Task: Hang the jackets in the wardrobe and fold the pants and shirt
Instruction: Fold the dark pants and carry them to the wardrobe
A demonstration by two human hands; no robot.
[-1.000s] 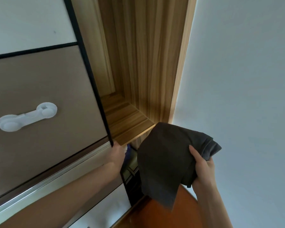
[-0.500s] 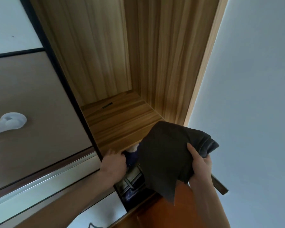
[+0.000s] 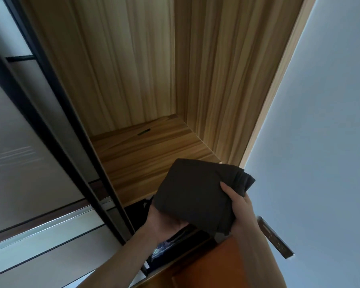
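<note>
I look up into the open wardrobe. A folded dark grey garment (image 3: pixel 193 196) is held just below the front edge of a bare wooden shelf (image 3: pixel 150 154). My right hand (image 3: pixel 240 210) grips its right edge, thumb on top. My left hand (image 3: pixel 164 223) supports it from underneath with the fingers curled under the fabric. Dark clothes (image 3: pixel 170 242) show in the compartment below the shelf, partly hidden by my left hand and the garment.
The sliding wardrobe door (image 3: pixel 29 163) with its black frame (image 3: pixel 75 129) stands pushed to the left. A pale wall (image 3: pixel 320 142) is on the right. An orange-brown wooden door (image 3: pixel 216 265) with a metal latch plate (image 3: pixel 275 238) sits at the lower right.
The sliding door has moved further left, exposing more of the shelf. My left hand has left the door edge and now holds the garment from below.
</note>
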